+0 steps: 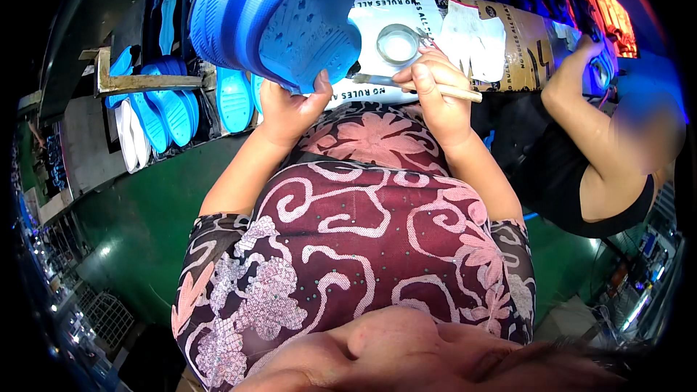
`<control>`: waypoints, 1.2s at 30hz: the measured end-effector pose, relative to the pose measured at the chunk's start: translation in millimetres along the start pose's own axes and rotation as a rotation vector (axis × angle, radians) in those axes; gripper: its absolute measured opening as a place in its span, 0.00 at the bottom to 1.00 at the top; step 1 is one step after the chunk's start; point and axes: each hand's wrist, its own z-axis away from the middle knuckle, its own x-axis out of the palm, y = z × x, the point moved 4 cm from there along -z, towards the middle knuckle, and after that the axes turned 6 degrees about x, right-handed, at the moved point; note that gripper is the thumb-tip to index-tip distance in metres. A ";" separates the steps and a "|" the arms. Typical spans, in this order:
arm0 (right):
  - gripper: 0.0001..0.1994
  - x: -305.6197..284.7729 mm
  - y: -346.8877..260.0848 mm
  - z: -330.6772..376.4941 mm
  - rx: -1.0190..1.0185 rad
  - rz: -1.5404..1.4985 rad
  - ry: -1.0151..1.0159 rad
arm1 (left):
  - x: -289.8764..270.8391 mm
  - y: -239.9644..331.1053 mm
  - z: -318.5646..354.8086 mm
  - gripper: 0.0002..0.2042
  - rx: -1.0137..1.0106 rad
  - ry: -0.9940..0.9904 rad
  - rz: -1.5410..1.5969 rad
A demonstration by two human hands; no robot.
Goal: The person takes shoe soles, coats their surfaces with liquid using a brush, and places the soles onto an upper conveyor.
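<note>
Near the lower edge of a large blue foam shoe sole (305,25), my left hand (292,109) grips with its thumb on the inner face. The sole is tilted up, with ridged sides and a speckled, textured inside. My right hand (443,98) is closed round a brush (461,92) with a pale wooden handle. The brush tip points left, close to the sole's lower right edge; whether they touch I cannot tell. Just beyond my right fingers stands a round clear jar (398,45) with whitish contents.
Cardboard and white printed sheets (472,40) cover the bench ahead. At left, light blue soles (234,101) and a white pair (133,138) lie beside a metal bracket (149,84). A co-worker (581,145) sits close on the right. Orange light glows at the far right.
</note>
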 end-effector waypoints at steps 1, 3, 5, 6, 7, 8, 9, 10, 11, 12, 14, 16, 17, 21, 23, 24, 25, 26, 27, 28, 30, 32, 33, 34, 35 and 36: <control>0.12 1.0 0.5 -1.6 0.002 0.000 0.001 | 0.3 -0.9 0.5 0.12 0.001 0.003 -0.001; 0.11 5.1 -2.5 -5.4 -0.142 0.100 -0.039 | 1.0 -0.5 -0.7 0.12 0.007 -0.013 -0.019; 0.12 2.2 -3.0 -5.1 -0.114 0.180 -0.098 | 2.1 -0.5 -4.1 0.12 0.016 -0.028 -0.038; 0.13 1.8 -1.6 -4.1 -0.086 0.260 -0.158 | 2.4 0.2 -5.2 0.12 0.037 -0.040 -0.055; 0.13 -1.7 -0.6 -4.3 -0.090 0.260 -0.157 | 3.4 1.4 -7.3 0.12 0.060 -0.051 -0.070; 0.12 -8.1 -1.2 -4.6 -0.129 0.224 -0.101 | 4.5 2.9 -10.5 0.12 0.066 -0.050 -0.070; 0.11 -13.9 -2.2 -4.0 -0.165 0.195 -0.035 | 5.2 4.2 -15.6 0.12 0.072 -0.033 -0.056; 0.11 -17.0 -0.9 -1.9 -0.171 0.207 -0.018 | 6.6 6.5 -21.8 0.12 0.082 -0.016 -0.038; 0.11 -22.4 4.7 1.4 -0.102 0.138 0.036 | 5.3 9.0 -27.3 0.12 0.005 -0.031 -0.025; 0.12 -31.2 9.1 4.6 -0.038 0.079 0.099 | 3.2 13.9 -32.4 0.12 -0.063 -0.051 0.000; 0.13 -37.9 19.0 16.5 0.198 -0.052 0.138 | -5.6 26.3 -41.9 0.14 -0.308 -0.012 0.146; 0.13 -45.4 30.2 27.9 0.295 -0.145 0.198 | -10.0 42.7 -62.1 0.20 -0.393 -0.146 0.271; 0.13 -50.3 30.1 30.3 0.292 -0.148 0.169 | -9.5 48.6 -66.0 0.24 -0.419 -0.139 0.430; 0.15 -74.0 40.6 55.3 0.369 -0.069 0.223 | 31.8 77.1 -80.7 0.34 -0.768 -0.703 0.776; 0.15 -58.0 35.9 55.6 0.389 -0.136 0.315 | 55.6 89.2 -114.9 0.37 -0.679 -0.917 0.758; 0.15 -57.8 35.8 56.7 0.380 -0.130 0.361 | 89.5 88.8 -143.4 0.34 -0.613 -0.951 0.806; 0.15 -61.0 31.9 54.0 0.434 -0.067 0.356 | 126.3 89.1 -172.9 0.32 -0.550 -0.988 0.852; 0.15 -59.5 43.6 57.4 0.476 -0.153 0.396 | 161.6 92.8 -202.0 0.29 -0.488 -1.019 0.894; 0.15 -57.9 42.1 57.7 0.464 -0.180 0.403 | 198.6 97.5 -236.8 0.25 -0.596 -0.863 1.058; 0.15 -58.5 42.8 57.8 0.452 -0.206 0.414 | 236.1 101.1 -272.8 0.22 -0.682 -0.704 1.225; 0.16 -58.5 47.2 56.7 0.424 -0.175 0.408 | 289.7 106.4 -326.7 0.28 -0.773 -0.700 1.613; 0.16 -59.7 51.3 57.3 0.454 -0.181 0.462 | 287.4 143.6 -324.0 0.29 -0.826 -0.492 1.547; 0.16 -57.5 52.4 56.8 0.430 -0.229 0.482 | 278.1 150.8 -312.4 0.27 -0.781 -0.499 1.561; 0.16 -54.4 54.3 57.5 0.429 -0.238 0.478 | 265.4 153.4 -300.2 0.25 -0.734 -0.495 1.574; 0.16 -51.0 56.6 58.1 0.435 -0.235 0.463 | 238.3 152.0 -277.3 0.26 -0.520 -0.582 1.472; 0.16 -47.6 57.8 58.3 0.443 -0.229 0.439 | 214.1 140.1 -259.3 0.26 -0.483 -0.645 1.299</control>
